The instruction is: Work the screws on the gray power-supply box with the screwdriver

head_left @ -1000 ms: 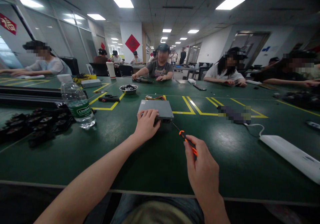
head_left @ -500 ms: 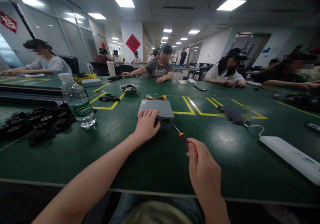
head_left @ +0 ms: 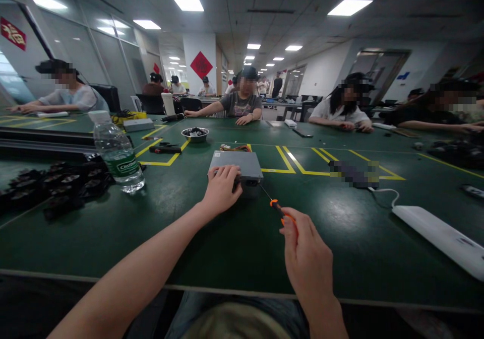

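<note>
A grey metal computer power supply [head_left: 245, 162] lies on the green table, its socket side turned toward me and coloured cables [head_left: 236, 148] at its back. My left hand [head_left: 223, 188] grips its near left part, fingers on the top and thumb at the front face. In my right hand [head_left: 306, 243] is a screwdriver [head_left: 277, 208] with an orange and black handle, fingers closed round it. The thin shaft points up and left, and its tip is at the near right corner of the power supply. Whether the tip sits in a screw I cannot tell.
To the left stands a water bottle [head_left: 119, 157] beside a pile of black parts [head_left: 64, 183]. Farther back are a metal bowl [head_left: 195, 135] of small parts and a black tool [head_left: 165, 148]. A white power strip [head_left: 438, 235] lies right. Several people sit around the table.
My right hand and the screwdriver have shifted very slightly left, and the handle looks a little turned. My left hand and the power supply have stayed put.
</note>
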A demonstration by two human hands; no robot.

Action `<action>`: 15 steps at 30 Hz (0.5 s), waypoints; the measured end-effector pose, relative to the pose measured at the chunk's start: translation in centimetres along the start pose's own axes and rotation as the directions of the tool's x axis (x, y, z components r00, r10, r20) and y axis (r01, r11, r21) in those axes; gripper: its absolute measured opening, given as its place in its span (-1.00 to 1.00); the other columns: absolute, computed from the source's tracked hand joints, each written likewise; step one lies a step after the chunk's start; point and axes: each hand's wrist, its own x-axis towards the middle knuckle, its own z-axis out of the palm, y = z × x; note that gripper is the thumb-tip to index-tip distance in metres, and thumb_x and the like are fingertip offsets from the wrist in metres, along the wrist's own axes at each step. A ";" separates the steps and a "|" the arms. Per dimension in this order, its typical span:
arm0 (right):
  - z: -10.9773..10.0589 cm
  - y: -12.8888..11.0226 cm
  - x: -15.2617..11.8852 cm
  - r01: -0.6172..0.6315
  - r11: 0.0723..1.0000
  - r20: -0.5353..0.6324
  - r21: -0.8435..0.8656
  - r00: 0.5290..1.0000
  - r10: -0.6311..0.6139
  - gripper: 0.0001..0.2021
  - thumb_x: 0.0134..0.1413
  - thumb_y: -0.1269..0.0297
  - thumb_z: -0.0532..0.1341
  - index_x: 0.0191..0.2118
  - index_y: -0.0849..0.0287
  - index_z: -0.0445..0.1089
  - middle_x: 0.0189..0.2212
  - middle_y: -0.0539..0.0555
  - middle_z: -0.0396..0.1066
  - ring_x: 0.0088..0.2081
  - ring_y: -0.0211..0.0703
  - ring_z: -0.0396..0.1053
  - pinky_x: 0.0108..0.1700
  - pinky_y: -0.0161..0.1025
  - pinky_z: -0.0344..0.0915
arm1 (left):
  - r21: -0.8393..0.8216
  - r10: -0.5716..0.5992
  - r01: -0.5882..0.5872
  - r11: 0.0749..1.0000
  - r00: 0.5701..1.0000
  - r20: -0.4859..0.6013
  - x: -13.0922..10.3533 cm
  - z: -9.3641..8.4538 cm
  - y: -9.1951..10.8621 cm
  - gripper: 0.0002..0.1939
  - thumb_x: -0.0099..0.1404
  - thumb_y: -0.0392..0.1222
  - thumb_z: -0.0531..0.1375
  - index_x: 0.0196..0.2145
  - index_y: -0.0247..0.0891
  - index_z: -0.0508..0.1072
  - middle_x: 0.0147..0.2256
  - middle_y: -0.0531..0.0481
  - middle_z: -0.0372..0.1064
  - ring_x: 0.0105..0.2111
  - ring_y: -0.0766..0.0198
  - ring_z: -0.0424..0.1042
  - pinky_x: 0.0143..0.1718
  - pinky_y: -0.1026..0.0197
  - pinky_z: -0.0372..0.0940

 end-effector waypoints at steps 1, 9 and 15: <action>0.0 0.1 -0.1 -0.004 1.000 0.006 0.008 1.000 0.004 -0.69 0.25 0.15 -0.13 -0.11 0.15 0.26 -0.28 0.09 0.35 -0.40 -0.21 0.40 -0.45 -0.29 0.34 | -0.002 -0.003 0.003 1.000 1.000 0.001 0.0 0.0 0.0 -0.76 0.19 -0.23 0.06 -0.14 -0.19 0.27 -0.01 -0.05 0.30 0.02 0.15 0.23 0.08 0.01 -0.06; -0.1 -0.9 -0.2 0.123 0.989 0.014 0.076 0.992 -0.125 -0.74 0.21 0.27 -0.07 -0.06 0.19 0.24 -0.15 0.17 0.31 -0.17 -0.16 0.39 -0.30 -0.27 0.41 | -0.002 0.004 -0.004 1.000 1.000 -0.004 -0.1 0.0 0.1 -0.76 0.18 -0.25 0.06 -0.16 -0.21 0.28 -0.01 -0.07 0.30 0.02 0.15 0.22 0.08 0.02 -0.06; -0.2 0.3 0.0 -0.040 0.999 0.036 0.015 0.999 0.039 -0.67 0.26 0.13 -0.14 -0.12 0.16 0.25 -0.28 0.10 0.38 -0.37 -0.17 0.43 -0.45 -0.28 0.36 | 0.033 0.044 -0.045 0.998 0.999 0.026 -0.2 -0.2 0.2 -0.74 0.21 -0.22 0.05 -0.12 -0.25 0.28 0.02 -0.11 0.27 0.05 0.12 0.19 0.08 0.01 -0.04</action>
